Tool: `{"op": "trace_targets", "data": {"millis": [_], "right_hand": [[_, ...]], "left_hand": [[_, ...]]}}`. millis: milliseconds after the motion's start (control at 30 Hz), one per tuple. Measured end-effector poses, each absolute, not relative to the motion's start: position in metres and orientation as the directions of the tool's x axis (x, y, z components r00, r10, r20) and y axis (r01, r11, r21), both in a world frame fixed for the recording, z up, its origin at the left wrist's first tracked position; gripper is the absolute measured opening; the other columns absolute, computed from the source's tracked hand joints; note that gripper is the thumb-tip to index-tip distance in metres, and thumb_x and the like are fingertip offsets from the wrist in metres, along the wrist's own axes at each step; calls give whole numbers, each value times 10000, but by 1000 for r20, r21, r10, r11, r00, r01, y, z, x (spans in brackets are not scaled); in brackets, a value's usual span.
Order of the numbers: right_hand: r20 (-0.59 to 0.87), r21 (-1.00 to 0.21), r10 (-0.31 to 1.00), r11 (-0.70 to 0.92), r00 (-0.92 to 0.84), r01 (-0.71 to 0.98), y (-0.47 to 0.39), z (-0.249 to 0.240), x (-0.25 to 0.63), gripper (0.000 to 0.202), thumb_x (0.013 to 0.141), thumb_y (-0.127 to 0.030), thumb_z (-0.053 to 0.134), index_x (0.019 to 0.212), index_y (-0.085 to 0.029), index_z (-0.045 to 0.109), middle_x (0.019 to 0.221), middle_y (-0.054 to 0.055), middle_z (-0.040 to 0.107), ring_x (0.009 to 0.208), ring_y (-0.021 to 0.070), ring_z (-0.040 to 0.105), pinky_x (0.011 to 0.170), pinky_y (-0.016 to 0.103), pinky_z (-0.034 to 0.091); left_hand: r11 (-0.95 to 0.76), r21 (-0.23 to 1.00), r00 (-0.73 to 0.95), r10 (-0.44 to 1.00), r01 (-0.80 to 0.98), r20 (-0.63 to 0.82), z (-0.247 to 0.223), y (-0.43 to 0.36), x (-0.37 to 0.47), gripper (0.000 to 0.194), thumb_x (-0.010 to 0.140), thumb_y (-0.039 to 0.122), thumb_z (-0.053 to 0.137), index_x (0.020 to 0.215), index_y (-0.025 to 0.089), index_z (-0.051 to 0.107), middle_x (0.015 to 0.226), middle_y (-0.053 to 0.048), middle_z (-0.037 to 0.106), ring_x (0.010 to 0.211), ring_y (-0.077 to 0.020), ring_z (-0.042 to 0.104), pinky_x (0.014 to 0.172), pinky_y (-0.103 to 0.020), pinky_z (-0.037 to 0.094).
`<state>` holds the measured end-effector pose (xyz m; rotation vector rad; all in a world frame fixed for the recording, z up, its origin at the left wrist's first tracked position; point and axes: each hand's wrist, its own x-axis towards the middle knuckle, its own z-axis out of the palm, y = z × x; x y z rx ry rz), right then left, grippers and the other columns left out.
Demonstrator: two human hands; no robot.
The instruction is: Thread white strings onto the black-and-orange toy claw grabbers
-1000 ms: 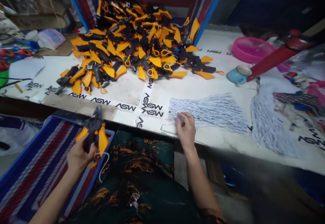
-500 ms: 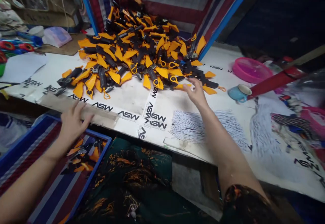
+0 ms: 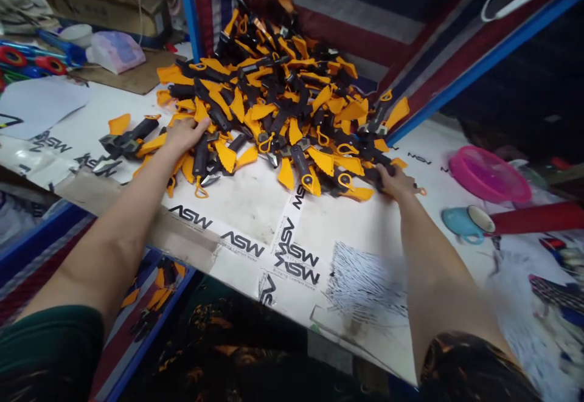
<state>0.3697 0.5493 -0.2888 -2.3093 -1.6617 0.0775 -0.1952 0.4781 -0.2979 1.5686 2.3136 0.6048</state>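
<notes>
Orange-and-black tools (image 3: pixel 301 162), one heap on the white table (image 3: pixel 246 207). At the heap's left: our left hand (image 3: pixel 185 134), half-spread upon it. At its right edge: our right hand (image 3: pixel 398 183), fingers curled. Whether either grips, we cannot tell. Right of the heap: blue mug (image 3: pixel 460 222), pink basin (image 3: pixel 483 174).

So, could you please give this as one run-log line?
left hand: on black-and-orange tool heap | right hand: at right end | blue mug: upright
</notes>
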Motion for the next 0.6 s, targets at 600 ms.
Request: {"op": "trace_targets", "data": {"millis": [600], "right_hand": [[80, -400, 961, 273, -263, 875, 459, -335, 143, 595, 911, -577, 457, 1377, -215, 529, 1385, 177, 560, 1318, 411, 417, 988, 666, 442]], "left_hand": [[-107, 357, 76, 992, 928, 100, -320, 431, -213, 727, 1010, 643, 240, 1206, 48, 610, 1295, -115, 624, 1185, -222, 493, 1099, -352, 337]]}}
